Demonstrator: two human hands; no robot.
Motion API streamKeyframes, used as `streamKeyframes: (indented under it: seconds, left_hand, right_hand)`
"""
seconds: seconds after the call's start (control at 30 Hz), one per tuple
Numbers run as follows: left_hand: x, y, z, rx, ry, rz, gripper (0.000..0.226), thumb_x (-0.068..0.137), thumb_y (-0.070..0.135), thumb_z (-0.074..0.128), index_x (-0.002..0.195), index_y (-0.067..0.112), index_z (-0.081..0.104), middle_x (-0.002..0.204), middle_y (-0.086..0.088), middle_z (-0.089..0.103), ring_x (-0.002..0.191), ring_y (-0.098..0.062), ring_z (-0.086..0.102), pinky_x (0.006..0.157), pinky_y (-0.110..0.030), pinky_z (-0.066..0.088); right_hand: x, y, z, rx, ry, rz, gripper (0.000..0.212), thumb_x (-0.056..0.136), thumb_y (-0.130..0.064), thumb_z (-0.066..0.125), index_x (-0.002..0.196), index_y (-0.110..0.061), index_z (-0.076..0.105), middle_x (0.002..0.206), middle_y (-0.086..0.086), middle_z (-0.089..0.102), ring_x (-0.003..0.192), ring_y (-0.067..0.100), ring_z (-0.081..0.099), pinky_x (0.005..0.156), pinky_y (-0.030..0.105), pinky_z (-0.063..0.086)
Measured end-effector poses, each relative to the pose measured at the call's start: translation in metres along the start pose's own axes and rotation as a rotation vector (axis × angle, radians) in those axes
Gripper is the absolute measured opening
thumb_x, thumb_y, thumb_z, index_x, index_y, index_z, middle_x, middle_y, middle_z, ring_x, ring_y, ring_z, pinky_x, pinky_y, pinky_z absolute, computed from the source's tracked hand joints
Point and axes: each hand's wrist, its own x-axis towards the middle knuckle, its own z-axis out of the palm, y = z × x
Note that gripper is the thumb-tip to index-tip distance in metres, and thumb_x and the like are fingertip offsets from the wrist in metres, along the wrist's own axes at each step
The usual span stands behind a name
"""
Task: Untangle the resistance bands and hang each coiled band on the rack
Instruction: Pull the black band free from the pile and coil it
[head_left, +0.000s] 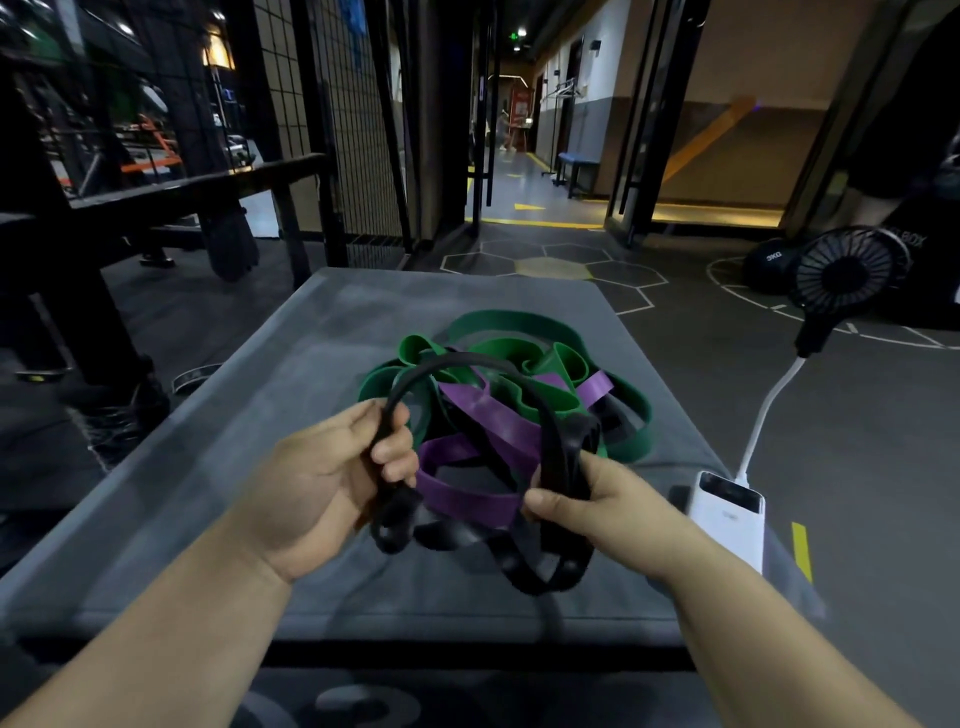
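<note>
A tangle of resistance bands lies on a grey padded platform (260, 395). A wide green band (511, 325) sits at the back of the pile, with a purple band (498, 421) threaded through its middle. A black band (457, 364) arches over the pile between my hands, and its loops (524, 566) hang in front. My left hand (332, 478) grips the black band at its left side. My right hand (587, 499) pinches several black strands at the right.
A white power bank (730, 514) lies at the platform's right edge, cabled to a black fan (844, 273). A black metal frame (291, 171) stands at left. A dark ball (769, 265) and a person's legs are at far right; a corridor lies ahead.
</note>
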Motion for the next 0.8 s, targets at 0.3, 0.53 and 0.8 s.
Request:
streamKeyframes:
  seconds: [0.3, 0.53, 0.8]
  left_hand:
    - [0.003, -0.003, 0.011, 0.153, 0.178, 0.076, 0.022, 0.089, 0.032, 0.059, 0.087, 0.016, 0.045, 0.069, 0.003, 0.042, 0.05, -0.008, 0.03, 0.051, -0.022, 0.038]
    - [0.003, -0.007, 0.003, 0.569, 0.325, -0.04, 0.064, 0.065, 0.083, 0.053, 0.047, 0.022, 0.053, 0.055, 0.0, 0.045, 0.053, -0.015, 0.039, 0.058, -0.028, 0.034]
    - [0.006, -0.017, 0.011, 0.607, 0.339, -0.039, 0.05, 0.082, 0.059, 0.04, 0.056, 0.017, 0.05, 0.043, 0.007, 0.047, 0.037, -0.003, 0.038, 0.041, -0.012, 0.032]
  right_hand:
    - [-0.009, -0.01, 0.013, 0.382, -0.449, -0.106, 0.012, 0.082, -0.015, 0.069, 0.09, -0.014, 0.059, 0.062, 0.0, 0.054, 0.063, 0.021, 0.053, 0.067, 0.027, 0.044]
    - [-0.01, -0.012, 0.015, 0.578, -0.624, -0.19, 0.043, 0.086, -0.061, 0.062, 0.071, -0.021, 0.058, 0.061, -0.003, 0.06, 0.064, 0.02, 0.061, 0.071, 0.033, 0.046]
    - [-0.015, -0.02, 0.015, 0.691, -0.816, -0.302, 0.064, 0.096, -0.06, 0.043, 0.055, -0.011, 0.037, 0.052, 0.008, 0.036, 0.044, 0.017, 0.043, 0.062, 0.04, 0.027]
